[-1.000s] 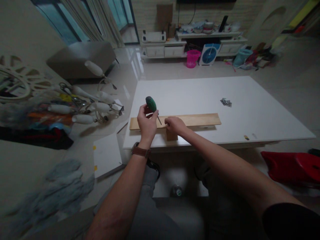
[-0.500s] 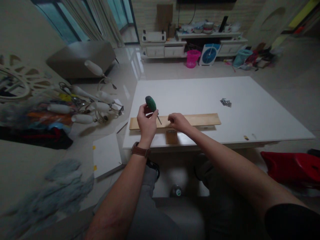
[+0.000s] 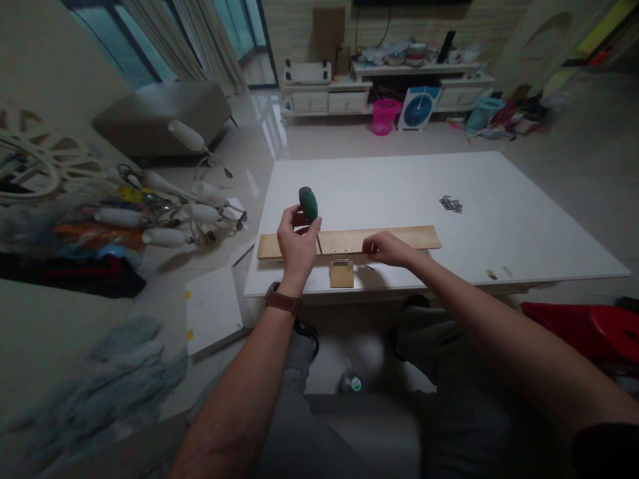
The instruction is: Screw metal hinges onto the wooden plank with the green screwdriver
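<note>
My left hand (image 3: 298, 241) is closed around a screwdriver (image 3: 308, 203) with a green handle, its thin shaft pointing down at a long, narrow wooden board (image 3: 344, 240). Small dark dots, perhaps holes or screws, mark the board near the shaft. Over the right half of the board, my right hand (image 3: 385, 248) has its fingers curled into a pinch; whatever they hold is too small or hidden to make out. A small wooden block (image 3: 342, 275) with a metal strip along its top sits in front of the board. Just right of it lies a small dark sliver (image 3: 369, 267).
The board rests on a large white panel (image 3: 379, 189). A pile of small metal hardware (image 3: 450, 204) lies farther back on the right. Left of the panel are a white board (image 3: 214, 309) and a lamp (image 3: 200, 213). A red object (image 3: 584, 332) stands to the right, and a bottle (image 3: 351, 381) below.
My right hand has moved right along the board, uncovering the wooden block and the dots. The screwdriver has shifted slightly right and stands more upright in my left hand.
</note>
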The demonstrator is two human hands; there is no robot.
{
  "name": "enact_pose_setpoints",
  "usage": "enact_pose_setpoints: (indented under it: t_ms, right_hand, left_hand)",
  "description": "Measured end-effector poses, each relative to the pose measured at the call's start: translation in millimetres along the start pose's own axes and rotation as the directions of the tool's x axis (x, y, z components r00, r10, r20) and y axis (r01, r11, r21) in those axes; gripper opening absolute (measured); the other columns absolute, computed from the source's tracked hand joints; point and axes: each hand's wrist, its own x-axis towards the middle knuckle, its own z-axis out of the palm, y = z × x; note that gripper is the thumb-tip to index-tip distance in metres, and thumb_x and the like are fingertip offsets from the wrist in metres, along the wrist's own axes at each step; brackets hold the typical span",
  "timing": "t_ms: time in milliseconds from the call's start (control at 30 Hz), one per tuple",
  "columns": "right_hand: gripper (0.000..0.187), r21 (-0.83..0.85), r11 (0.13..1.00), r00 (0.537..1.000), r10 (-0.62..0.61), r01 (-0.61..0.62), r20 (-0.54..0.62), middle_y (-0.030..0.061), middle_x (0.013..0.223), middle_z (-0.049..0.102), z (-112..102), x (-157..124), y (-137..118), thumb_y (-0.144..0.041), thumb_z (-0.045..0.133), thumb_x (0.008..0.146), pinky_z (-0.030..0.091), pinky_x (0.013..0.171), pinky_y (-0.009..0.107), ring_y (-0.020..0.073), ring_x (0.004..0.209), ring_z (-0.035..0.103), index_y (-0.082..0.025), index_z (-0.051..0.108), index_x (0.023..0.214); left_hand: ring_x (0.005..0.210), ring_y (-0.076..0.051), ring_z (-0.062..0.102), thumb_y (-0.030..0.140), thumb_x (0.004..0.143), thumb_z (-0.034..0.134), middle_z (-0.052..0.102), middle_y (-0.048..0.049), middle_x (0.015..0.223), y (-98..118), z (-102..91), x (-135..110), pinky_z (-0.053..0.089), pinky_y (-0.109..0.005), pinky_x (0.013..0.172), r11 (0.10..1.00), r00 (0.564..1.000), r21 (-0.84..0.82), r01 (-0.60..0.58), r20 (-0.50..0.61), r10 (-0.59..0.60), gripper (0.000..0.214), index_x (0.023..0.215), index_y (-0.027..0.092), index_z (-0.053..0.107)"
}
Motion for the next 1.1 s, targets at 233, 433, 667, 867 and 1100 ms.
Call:
enact_pose_setpoints:
  t_ms: [233, 433, 667, 867, 1100]
  right_hand:
    - [0.024, -0.059, 0.998, 0.994, 0.024, -0.017, 0.107, 0.0059, 0.081, 0.08, 5, -27, 24, 0.002, 0.068, 0.076, 0.048, 0.069, 0.025, 0.0159, 0.073, 0.07, -0.016, 0.081, 0.083]
    - [0.03, -0.097, 0.995, 0.989, 0.021, -0.007, 0.144, 0.007, 0.086, 0.081, 13, -36, 42, 0.005, 0.064, 0.075, 0.048, 0.074, 0.026, 0.0168, 0.078, 0.07, -0.017, 0.082, 0.086]
    - [0.03, -0.134, 0.991, 0.981, 0.03, -0.005, 0.19, 0.0086, 0.088, 0.081, 22, -35, 51, 0.002, 0.067, 0.07, 0.045, 0.071, 0.026, 0.0181, 0.077, 0.067, -0.014, 0.082, 0.089]
    - [0.027, -0.133, 0.991, 0.977, 0.005, 0.025, 0.215, 0.009, 0.093, 0.08, 21, -36, 49, -0.003, 0.07, 0.072, 0.044, 0.073, 0.027, 0.0208, 0.083, 0.068, -0.014, 0.082, 0.093]
    - [0.027, -0.119, 0.993, 0.975, 0.026, 0.001, 0.221, 0.013, 0.105, 0.081, 17, -38, 45, -0.006, 0.068, 0.077, 0.051, 0.08, 0.028, 0.0231, 0.093, 0.073, -0.014, 0.081, 0.1]
  left_hand:
    - [0.088, -0.018, 0.068, 0.017, 0.081, 0.081, 0.07, -0.0028, 0.091, 5, 8.8, -5, 0.06, -0.027, 0.069, 1.0, 1.0, 0.011, 0.001, 0.001, -0.001, 0.034, 0.11, 0.024, 0.066]
    - [0.09, -0.019, 0.068, 0.017, 0.082, 0.081, 0.07, -0.0036, 0.093, 6, 18.2, -9, 0.06, -0.03, 0.071, 1.0, 0.999, 0.007, 0.011, 0.039, -0.012, 0.033, 0.111, 0.024, 0.066]
    - [0.086, -0.017, 0.068, 0.016, 0.081, 0.08, 0.07, -0.0021, 0.09, 8, 24.0, -12, 0.059, -0.025, 0.067, 0.999, 0.998, 0.033, 0.0, 0.057, -0.002, 0.033, 0.11, 0.023, 0.066]
    - [0.085, -0.016, 0.068, 0.014, 0.08, 0.08, 0.07, -0.0017, 0.089, 10, 26.0, -14, 0.058, -0.024, 0.066, 1.0, 0.998, 0.03, 0.005, 0.063, -0.007, 0.032, 0.108, 0.023, 0.066]
    - [0.086, -0.015, 0.068, 0.015, 0.081, 0.08, 0.071, -0.0017, 0.091, 9, 27.7, -15, 0.058, -0.024, 0.067, 1.0, 0.997, 0.016, 0.007, 0.081, -0.008, 0.032, 0.109, 0.023, 0.065]
